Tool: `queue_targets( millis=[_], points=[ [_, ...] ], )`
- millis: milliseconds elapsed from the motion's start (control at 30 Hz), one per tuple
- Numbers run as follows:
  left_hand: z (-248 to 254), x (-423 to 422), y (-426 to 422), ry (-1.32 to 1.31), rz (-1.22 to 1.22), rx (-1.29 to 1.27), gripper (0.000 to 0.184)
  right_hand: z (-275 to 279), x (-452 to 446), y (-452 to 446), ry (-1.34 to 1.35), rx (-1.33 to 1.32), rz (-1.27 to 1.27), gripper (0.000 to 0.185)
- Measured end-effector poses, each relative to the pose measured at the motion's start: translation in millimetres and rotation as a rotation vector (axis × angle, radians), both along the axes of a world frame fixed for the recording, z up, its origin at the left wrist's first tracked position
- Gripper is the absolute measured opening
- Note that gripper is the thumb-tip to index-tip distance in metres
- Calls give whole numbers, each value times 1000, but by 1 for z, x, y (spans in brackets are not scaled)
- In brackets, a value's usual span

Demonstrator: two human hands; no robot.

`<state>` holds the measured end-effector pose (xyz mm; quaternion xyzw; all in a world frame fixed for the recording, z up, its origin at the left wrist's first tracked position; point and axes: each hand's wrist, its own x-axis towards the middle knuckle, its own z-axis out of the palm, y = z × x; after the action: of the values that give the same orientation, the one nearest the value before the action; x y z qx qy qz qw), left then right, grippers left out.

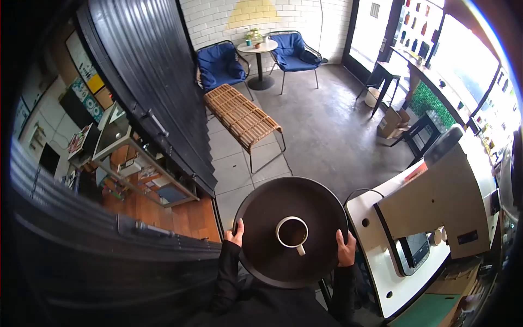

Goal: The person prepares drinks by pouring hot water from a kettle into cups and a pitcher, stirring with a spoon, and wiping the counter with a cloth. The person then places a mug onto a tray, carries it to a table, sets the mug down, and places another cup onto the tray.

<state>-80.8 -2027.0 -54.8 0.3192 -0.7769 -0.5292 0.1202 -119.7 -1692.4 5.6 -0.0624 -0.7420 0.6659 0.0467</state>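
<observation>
A round dark tray (261, 218) is held level in front of my body by both hands. My left hand (235, 233) grips its left rim, thumb on top. My right hand (346, 248) is closed on the right rim, with the thumb pointing up along the edge. Under the tray the other fingers are mostly hidden. Slightly right of the tray's middle stands a white cup (279, 240) with dark liquid in it, its handle towards me. Neither hand touches the cup.
A woven bench (242, 115) stands ahead, with blue chairs (220, 64) and a small round table (257, 47) beyond. Black corrugated doors (144, 82) line the left. At right is a white counter (376, 261) with a large machine. Stools (419, 133) and a cardboard box (392, 122) stand farther off.
</observation>
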Motion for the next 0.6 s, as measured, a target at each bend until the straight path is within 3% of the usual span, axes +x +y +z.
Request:
queue_targets(
  millis=[133,167,267,367,467,600],
  points=[
    [8,-72,-30,-68,-28,-38,77,-20,-56,-15,16,-109,-17,23],
    [9,-91,-43,-210,-128,45,81,-24,-70,-21,15,-100,-30,22],
    [-1,-146,-62,-254,-202,99,87,-34,-121,-44,72,-20,-94,21],
    [0,-212,-73,3,-83,7,73,-32,-183,-65,48,-39,-73,24],
    [11,-267,-84,-9,-73,-6,71,-35,-243,-74,33,75,-65,26],
    [8,-350,-100,42,-95,18,70,-32,-328,-88,49,26,-58,28]
  ],
)
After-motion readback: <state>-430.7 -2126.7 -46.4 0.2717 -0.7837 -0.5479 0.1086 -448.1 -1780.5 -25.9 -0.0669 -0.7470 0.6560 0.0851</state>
